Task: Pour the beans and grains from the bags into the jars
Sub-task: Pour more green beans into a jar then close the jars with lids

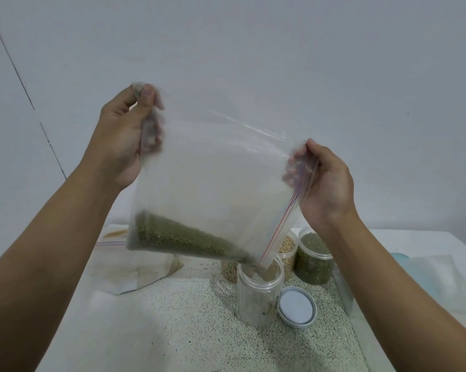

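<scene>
A clear zip bag [213,178] hangs tilted in the air, with green beans [183,237] gathered along its lower edge. My left hand [124,135] pinches its upper left corner. My right hand [326,183] grips the zip edge on the right. The bag's lowest corner dips into the mouth of an open clear jar [256,296] on the table, and beans slide toward it. Only a few beans lie at the jar's bottom.
A round lid [296,307] lies right of the open jar. Behind stand a jar of green beans [314,261], a jar of pale beans [287,251] and another jar [229,271]. Emptied bags [129,267] lie at the left on the speckled table [172,326].
</scene>
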`<state>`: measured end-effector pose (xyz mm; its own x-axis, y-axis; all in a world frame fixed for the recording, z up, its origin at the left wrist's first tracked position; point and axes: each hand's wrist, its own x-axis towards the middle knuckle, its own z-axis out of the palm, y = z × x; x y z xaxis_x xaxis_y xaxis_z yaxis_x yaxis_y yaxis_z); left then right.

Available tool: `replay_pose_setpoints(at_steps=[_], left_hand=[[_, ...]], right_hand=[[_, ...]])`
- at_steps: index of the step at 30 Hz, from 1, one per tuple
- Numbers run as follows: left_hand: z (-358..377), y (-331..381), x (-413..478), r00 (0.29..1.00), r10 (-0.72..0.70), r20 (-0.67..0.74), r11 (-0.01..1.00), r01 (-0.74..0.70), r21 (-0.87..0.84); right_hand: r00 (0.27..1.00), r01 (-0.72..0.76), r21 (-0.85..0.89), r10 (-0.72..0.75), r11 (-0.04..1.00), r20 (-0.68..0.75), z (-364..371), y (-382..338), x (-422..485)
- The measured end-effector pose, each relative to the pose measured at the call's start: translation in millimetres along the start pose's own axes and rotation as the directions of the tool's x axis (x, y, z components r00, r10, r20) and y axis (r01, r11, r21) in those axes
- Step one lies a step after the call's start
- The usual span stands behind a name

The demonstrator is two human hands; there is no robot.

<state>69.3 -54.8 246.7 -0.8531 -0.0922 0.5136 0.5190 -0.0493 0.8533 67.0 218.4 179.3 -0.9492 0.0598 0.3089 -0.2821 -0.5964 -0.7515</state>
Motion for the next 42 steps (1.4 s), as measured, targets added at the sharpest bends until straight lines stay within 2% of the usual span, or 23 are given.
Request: replay_pose_setpoints(at_steps=[42], left_hand=[[1.0,3.7,-1.6,0.999,-0.034,0.030,0.999,0.033,0.033]], right_hand=[[0.998,-0.033,0.020,0.034,0.999,-0.051,-2.5,1.9,-3.0]])
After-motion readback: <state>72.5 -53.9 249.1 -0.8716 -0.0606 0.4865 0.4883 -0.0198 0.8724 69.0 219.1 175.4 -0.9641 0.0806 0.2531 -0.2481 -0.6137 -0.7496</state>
